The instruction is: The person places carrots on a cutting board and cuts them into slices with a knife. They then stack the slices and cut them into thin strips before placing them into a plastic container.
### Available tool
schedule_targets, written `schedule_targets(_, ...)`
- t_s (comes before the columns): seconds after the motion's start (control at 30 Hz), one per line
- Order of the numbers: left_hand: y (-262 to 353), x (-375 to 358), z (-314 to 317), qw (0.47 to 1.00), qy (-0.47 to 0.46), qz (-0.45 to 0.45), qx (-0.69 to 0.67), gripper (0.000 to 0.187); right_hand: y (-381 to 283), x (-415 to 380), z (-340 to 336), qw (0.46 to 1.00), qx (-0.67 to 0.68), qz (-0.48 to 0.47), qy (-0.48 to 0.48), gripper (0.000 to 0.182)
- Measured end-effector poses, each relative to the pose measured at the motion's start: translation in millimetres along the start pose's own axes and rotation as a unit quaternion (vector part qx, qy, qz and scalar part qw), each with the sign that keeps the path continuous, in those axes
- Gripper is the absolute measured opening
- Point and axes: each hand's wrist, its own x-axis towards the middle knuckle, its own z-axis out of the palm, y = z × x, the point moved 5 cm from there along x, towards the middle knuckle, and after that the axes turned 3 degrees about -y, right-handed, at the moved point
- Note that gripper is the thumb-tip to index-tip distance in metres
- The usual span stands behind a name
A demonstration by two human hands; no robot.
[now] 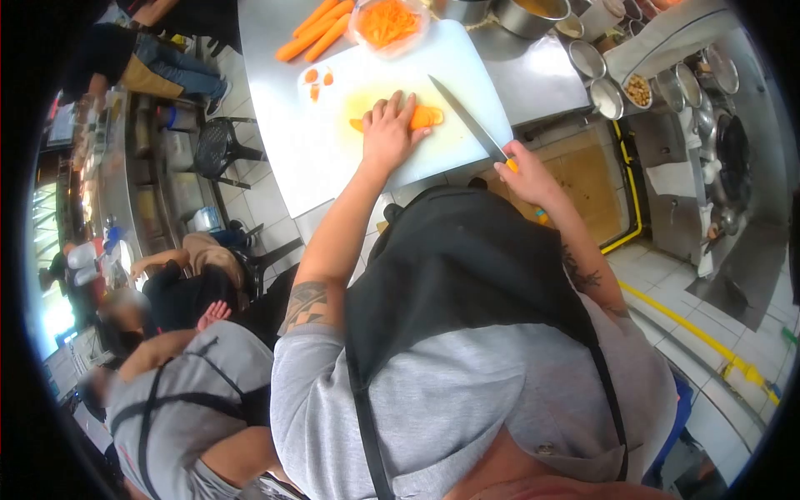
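Observation:
On the white cutting board lies a carrot, its right end showing a cut face or slices. My left hand presses down over it, fingers curled across and hiding its middle. A long-bladed knife with a yellow-orange handle is in my right hand, at the board's right edge. Its blade points up and to the left, apart from the carrot. Small carrot ends sit at the board's upper left. Beyond them are several whole carrots and a clear container of cut carrot strips.
Metal pots and small bowls stand at the upper right. Yellow pipes run along the right. At left are a black stool and co-workers, one in a grey shirt close beside me.

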Motion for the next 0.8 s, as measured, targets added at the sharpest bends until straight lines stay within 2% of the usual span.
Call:
schedule_targets(0.27,8,0,5,0.999,0.010,-0.044,0.030,0.076,-35,-9,-2,0.996,-0.079,-0.029,0.002,0.032)
schedule_targets(0.37,12,0,3,0.997,0.002,-0.071,0.033,0.077,-36,-13,4,0.993,-0.096,-0.071,0.007,0.030)
schedule_targets(0.43,26,0,-7,0.994,0.008,-0.098,0.045,0.076,-33,-14,4,0.994,-0.086,-0.064,0.037,0.031)
schedule_targets(0.53,39,9,-12,0.995,0.005,-0.099,-0.007,0.066,-30,-17,3,0.995,-0.064,-0.047,0.059,0.032)
schedule_targets(0.63,34,24,1,0.988,-0.082,-0.128,-0.029,0.055,-23,-17,2,0.996,-0.056,-0.043,0.062,0.034)
schedule_targets(0.73,26,27,7,0.990,-0.057,-0.081,-0.100,0.045,-21,-17,-1,0.997,-0.051,-0.034,0.054,0.036)
schedule_targets(0.8,21,26,9,0.991,-0.085,-0.064,-0.080,0.048,-20,-18,0,0.997,-0.047,-0.032,0.055,0.037)
